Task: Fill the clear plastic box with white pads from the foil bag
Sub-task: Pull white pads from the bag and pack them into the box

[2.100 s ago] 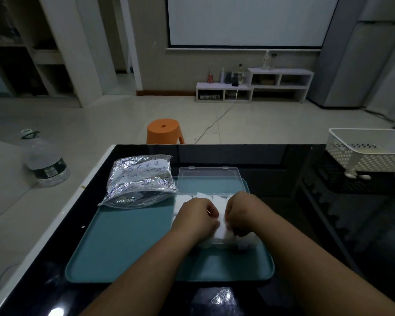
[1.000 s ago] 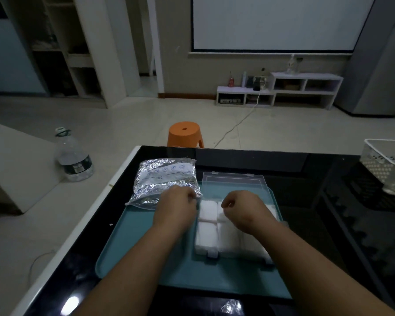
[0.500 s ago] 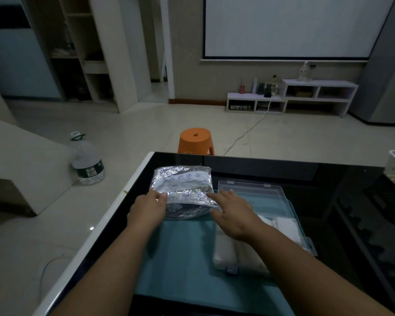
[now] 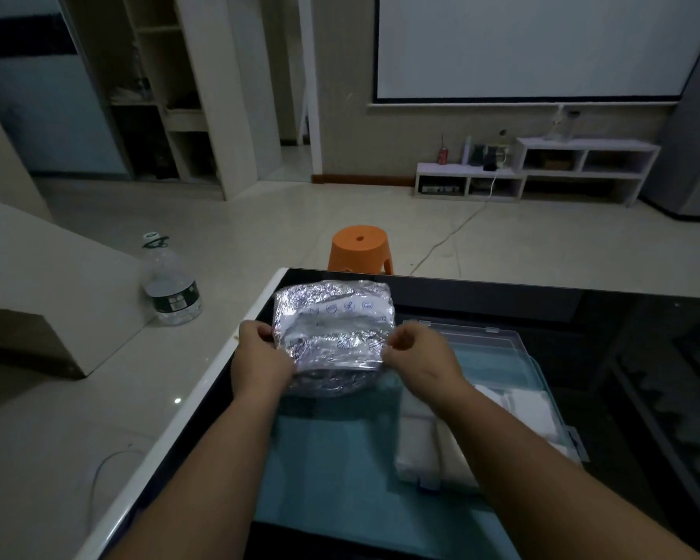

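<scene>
The crinkled silver foil bag is lifted above the far left of the teal tray. My left hand grips the bag's left edge and my right hand pinches its right edge, both near its open mouth. To the right on the tray lies the clear plastic box with its lid open to the far side. White pads fill the box's near part; my right forearm covers some of them.
The tray sits on a black glossy table with a white left edge. An orange stool stands beyond the table's far edge. A large water bottle is on the floor to the left.
Both hands left the pads in the box, reached left to the foil bag, took hold of its two sides and raised it off the tray. The view also shifted left.
</scene>
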Demonstrator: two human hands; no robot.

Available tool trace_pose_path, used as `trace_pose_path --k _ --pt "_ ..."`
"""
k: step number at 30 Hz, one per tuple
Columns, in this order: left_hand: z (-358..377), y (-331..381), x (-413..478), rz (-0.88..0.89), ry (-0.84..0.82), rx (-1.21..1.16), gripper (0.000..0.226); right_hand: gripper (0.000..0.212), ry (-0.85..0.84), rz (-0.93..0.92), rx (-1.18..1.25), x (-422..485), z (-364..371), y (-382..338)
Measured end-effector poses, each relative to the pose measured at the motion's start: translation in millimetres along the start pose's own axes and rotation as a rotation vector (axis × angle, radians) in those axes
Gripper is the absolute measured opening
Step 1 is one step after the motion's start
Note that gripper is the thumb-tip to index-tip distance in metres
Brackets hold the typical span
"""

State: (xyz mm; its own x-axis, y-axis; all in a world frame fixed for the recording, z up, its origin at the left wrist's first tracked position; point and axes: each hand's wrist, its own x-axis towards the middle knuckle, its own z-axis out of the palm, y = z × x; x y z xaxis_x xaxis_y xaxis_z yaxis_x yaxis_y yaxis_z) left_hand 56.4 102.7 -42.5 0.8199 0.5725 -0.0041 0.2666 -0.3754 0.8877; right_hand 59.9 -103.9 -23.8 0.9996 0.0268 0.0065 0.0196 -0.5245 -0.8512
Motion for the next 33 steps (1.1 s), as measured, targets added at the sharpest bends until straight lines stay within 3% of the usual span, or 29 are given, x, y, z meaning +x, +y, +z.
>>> trace_pose_path --k 3,5,9,12,16,23,25,29,33 --pt "-8.0 15.0 -4.4 -0.005 0.03 -0.266 0.042 0.041 0.028 0.107 0.403 -2.2 -7.6 -10.0" --pt "-16.0 23.1 -5.8 0.037 0.048 -0.362 0.044 0.042 -0.033 0.121 0.546 -3.8 -13.5 -17.7" --pt "-24.5 27.9 -7.5 0.097 0.114 -0.419 0.031 0.02 -0.047 -0.007 0.433 -8.2 -26.2 -29.6" --pt "-25.2 24.3 -15.2 0.092 0.133 -0.304 0.022 0.02 -0.098 0.007 0.264 -13.0 -24.2 -23.0" --pt "-22.1 17.2 -13.6 0.158 0.206 -0.141 0.025 0.017 -0.086 0.057 0.23 -9.5 -17.5 -8.3" --pt "-10.4 6.7 -5.4 0.042 0.043 -0.171 0.016 0.016 0.059 -0.011 -0.157 -9.8 -9.4 -2.3" --pt "-8.9 3.6 -5.0 0.014 0.077 -0.194 0.02 0.034 0.115 0.044 -0.059 -9.5 -6.9 1.8" --pt "-10.0 2.7 -4.6 -0.03 0.116 -0.144 0.007 0.012 0.105 0.149 0.263 -4.5 -1.9 5.4" --pt "-7.5 1.3 -1.0 -0.135 0.066 -0.248 0.017 0.021 0.028 0.158 0.287 -2.5 5.4 3.9"
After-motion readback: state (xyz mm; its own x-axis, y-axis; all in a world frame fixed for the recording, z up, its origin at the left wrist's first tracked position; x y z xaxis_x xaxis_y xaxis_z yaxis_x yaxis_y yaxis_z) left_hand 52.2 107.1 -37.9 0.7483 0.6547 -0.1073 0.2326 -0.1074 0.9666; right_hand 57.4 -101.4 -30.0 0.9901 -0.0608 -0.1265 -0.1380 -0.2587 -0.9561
